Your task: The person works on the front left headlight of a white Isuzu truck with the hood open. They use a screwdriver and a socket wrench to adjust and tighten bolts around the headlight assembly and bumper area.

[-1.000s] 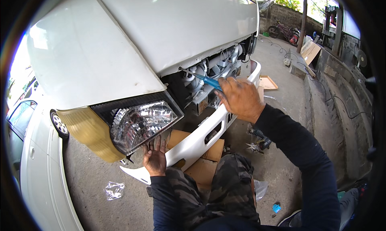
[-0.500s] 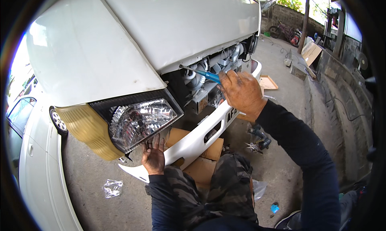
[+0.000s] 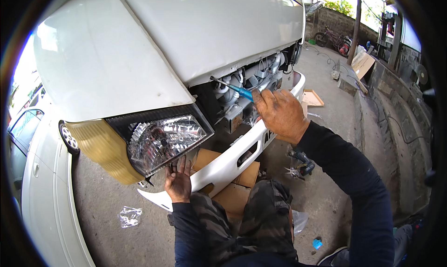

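Note:
A screwdriver with a translucent blue handle [image 3: 243,93] is gripped in my right hand [image 3: 281,114], its shaft pointing up and left. The tip meets a small dark spot at the lower edge of the white vehicle's front panel [image 3: 223,30]. My left hand [image 3: 178,181] is palm up with fingers stretched out, the fingertips against the lower edge of a headlight [image 3: 170,137]. An amber corner lens [image 3: 100,148] adjoins that headlight on its left. Below both hands the white bumper [image 3: 223,167] slants across, away from the body.
Pipes and metal brackets [image 3: 235,116] show in the gap under the panel. Beneath the bumper lies cardboard [image 3: 233,195]. A cordless power tool [image 3: 303,164] is on the concrete right of my knees, a clear plastic bag [image 3: 130,216] at left. Another white car [image 3: 46,188] stands far left.
My right hand has dropped slightly, and the screwdriver's handle has tilted down with it while the tip stays at the panel edge. The left hand stays under the headlight.

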`<state>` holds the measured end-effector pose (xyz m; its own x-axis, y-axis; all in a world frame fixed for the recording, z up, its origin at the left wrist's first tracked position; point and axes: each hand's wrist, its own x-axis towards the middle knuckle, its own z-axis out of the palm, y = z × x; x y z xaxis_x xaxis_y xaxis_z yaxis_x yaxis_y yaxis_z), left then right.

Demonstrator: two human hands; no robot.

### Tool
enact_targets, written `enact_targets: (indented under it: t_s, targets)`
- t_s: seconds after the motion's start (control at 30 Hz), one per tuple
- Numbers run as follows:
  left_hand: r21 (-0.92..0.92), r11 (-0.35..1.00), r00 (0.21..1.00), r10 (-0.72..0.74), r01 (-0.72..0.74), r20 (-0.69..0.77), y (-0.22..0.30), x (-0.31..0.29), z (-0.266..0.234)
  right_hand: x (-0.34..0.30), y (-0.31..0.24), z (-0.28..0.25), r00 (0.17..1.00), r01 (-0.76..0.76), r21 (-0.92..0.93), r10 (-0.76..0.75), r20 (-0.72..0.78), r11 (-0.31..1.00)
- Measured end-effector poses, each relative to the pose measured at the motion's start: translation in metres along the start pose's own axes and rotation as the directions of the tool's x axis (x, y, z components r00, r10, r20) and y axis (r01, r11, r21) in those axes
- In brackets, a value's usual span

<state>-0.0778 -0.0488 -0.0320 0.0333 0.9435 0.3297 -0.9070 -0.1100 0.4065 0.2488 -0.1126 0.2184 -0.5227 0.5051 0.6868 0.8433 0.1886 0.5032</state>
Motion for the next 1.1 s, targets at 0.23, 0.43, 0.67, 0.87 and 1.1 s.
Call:
enact_targets:
  t_s: [0.23,0.43,0.67,0.87,1.1]
  targets:
    - [-0.007,1.0,1.0,0.012,-0.013,-0.024,-0.001,-0.001,0.0,0.028,0.01,-0.01,0.55,-0.78,0.625,0.476,0.686,0.001]
    - [-0.035,0.999,1.0,0.009,-0.009,0.0,-0.001,0.0,-0.002,0.014,0.007,-0.011,0.986,-0.161,0.178,0.148,0.082,0.971]
    - [-0.008,1.0,1.0,0.015,-0.015,-0.003,0.0,-0.002,0.006,0.018,-0.011,-0.006,0.968,-0.182,0.14,0.152,0.2,0.973]
    - [0.01,1.0,1.0,0.004,-0.004,-0.016,0.002,-0.002,0.009,0.025,-0.009,-0.01,0.906,-0.334,0.161,0.27,0.326,0.929]
    - [0.005,1.0,1.0,0.002,-0.001,-0.02,0.0,-0.001,0.003,0.034,-0.001,-0.004,0.669,-0.738,0.595,0.464,0.581,0.319]
